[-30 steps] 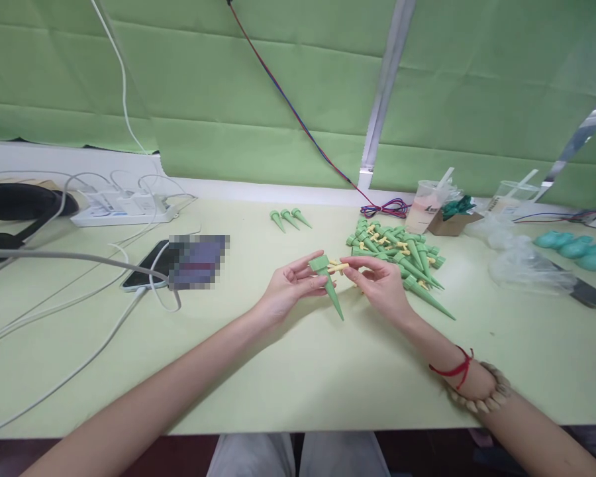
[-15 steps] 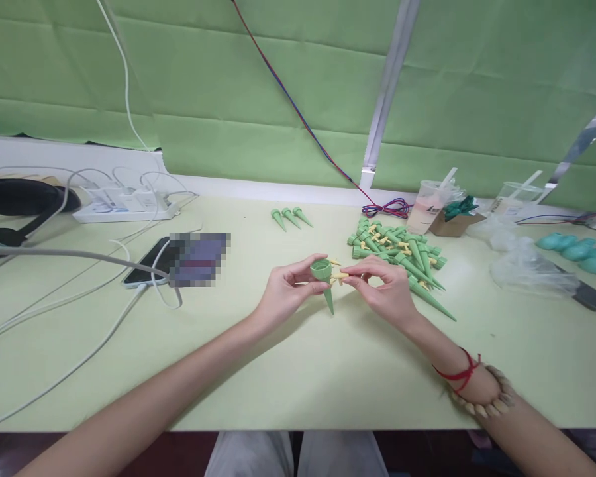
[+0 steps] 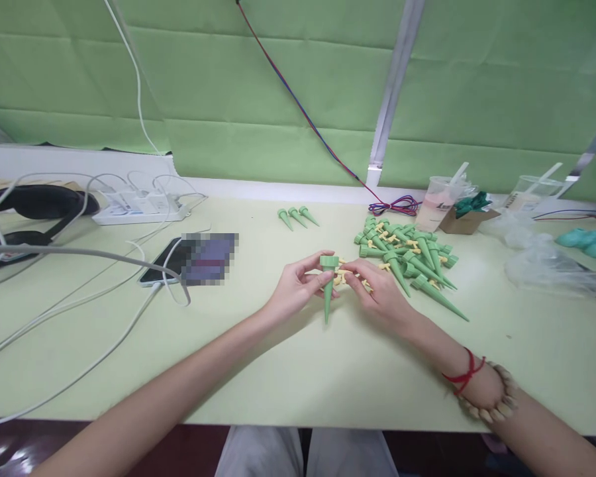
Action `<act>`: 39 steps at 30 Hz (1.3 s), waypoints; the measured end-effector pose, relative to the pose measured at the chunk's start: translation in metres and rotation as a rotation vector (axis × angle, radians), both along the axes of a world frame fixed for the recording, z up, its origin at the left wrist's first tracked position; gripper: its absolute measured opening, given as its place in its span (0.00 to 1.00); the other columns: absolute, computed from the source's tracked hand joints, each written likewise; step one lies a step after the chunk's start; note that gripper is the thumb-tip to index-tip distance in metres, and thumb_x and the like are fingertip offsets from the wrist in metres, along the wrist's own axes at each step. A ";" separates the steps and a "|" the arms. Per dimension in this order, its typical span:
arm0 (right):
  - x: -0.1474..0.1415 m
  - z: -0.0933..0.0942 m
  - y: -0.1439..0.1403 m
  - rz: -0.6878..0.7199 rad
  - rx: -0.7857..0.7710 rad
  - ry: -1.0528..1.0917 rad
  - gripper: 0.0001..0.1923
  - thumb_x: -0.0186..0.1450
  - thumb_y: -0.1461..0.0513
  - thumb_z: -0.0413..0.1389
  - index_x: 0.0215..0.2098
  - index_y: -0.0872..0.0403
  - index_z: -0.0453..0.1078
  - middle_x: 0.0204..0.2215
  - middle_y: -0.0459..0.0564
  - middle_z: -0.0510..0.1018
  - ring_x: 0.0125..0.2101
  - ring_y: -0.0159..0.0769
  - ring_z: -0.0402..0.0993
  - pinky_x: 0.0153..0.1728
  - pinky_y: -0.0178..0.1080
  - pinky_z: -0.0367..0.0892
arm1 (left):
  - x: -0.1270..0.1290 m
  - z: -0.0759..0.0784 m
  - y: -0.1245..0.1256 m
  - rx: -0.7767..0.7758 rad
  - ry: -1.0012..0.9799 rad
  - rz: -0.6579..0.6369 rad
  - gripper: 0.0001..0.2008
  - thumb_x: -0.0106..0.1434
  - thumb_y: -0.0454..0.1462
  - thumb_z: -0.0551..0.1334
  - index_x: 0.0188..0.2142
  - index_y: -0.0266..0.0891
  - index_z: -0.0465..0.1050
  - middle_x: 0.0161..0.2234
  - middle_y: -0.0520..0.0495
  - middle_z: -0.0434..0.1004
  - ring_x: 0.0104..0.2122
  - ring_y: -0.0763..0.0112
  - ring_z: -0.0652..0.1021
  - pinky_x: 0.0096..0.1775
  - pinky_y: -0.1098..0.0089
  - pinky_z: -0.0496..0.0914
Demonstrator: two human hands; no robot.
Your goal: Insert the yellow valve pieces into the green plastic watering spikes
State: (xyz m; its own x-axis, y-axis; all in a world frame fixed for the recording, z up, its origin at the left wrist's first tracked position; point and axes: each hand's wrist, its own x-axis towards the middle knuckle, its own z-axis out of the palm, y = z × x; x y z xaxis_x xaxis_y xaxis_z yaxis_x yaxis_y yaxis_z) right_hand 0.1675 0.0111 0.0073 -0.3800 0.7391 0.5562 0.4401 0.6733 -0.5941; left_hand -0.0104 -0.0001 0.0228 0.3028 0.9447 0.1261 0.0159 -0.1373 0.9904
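Upright between the thumb and fingers of my left hand (image 3: 298,283) is a green plant watering spike (image 3: 328,301), its ridged cap on top and its point hanging down. My right hand (image 3: 385,295) is closed in a pinch on a small yellow valve (image 3: 342,272) at the spike's right side. The fingers partly cover the valve, so I cannot tell how far it sits in the spike. Just beyond my right hand lies a pile of green spikes (image 3: 420,255), with more yellow valves among them.
Three green spikes (image 3: 297,217) lie in a row farther back. A phone (image 3: 161,262) with white cables, a power strip (image 3: 142,211) and black headphones (image 3: 44,202) are left. Drink cups (image 3: 433,205), a small carton (image 3: 465,222) and clear plastic bags (image 3: 549,265) stand right.
The spike has turned from tilted, with its open cap facing me, to nearly upright. My right fingers have closed in nearer to its side. The view has shifted slightly.
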 end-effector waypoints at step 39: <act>-0.004 0.014 -0.014 0.294 -0.737 0.298 0.21 0.62 0.48 0.46 0.19 0.53 0.54 0.15 0.39 0.54 0.14 0.26 0.54 0.19 0.34 0.63 | 0.003 -0.001 -0.010 0.064 0.057 0.023 0.22 0.51 0.40 0.65 0.47 0.43 0.70 0.30 0.50 0.76 0.30 0.66 0.78 0.32 0.70 0.73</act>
State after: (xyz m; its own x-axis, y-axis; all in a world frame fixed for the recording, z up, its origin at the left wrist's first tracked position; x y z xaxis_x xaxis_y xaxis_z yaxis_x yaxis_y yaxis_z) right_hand 0.1633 -0.0025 0.0209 -0.5276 0.8458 0.0785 0.0627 0.1309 -0.9894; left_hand -0.0076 -0.0105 0.0221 0.2891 0.9422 0.1693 0.0762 -0.1990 0.9770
